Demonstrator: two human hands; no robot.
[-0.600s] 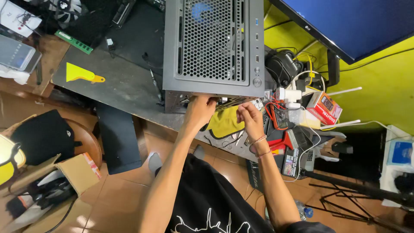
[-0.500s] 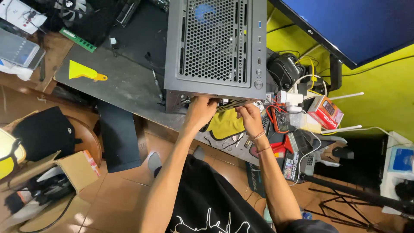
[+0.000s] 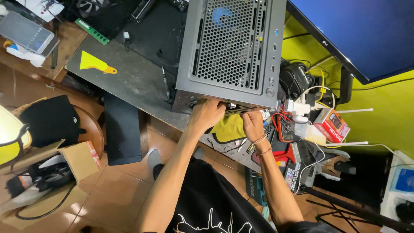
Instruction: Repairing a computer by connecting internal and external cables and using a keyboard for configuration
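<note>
A grey computer case point(image 3: 235, 47) with a perforated top panel stands on the dark desk point(image 3: 129, 80). My left hand point(image 3: 207, 114) is pressed against the case's near open side, fingers curled inside the edge. My right hand point(image 3: 253, 125), with bracelets at the wrist, reaches into the same side just to the right; its fingertips are hidden inside the case. I cannot tell what either hand touches within. A yellow cloth point(image 3: 228, 128) lies under the hands at the desk's edge.
A yellow scraper point(image 3: 95, 63) and a green memory stick point(image 3: 91, 31) lie on the desk's left. A large monitor point(image 3: 353, 30) stands at the right above tangled cables, small boxes and meters point(image 3: 302, 129). A cardboard box point(image 3: 77, 159) and a black panel point(image 3: 122, 129) stand on the floor.
My right hand has moved in from beside the red-wired clutter to the case's open side. The left hand stays at the case edge. The view has shifted slightly.
</note>
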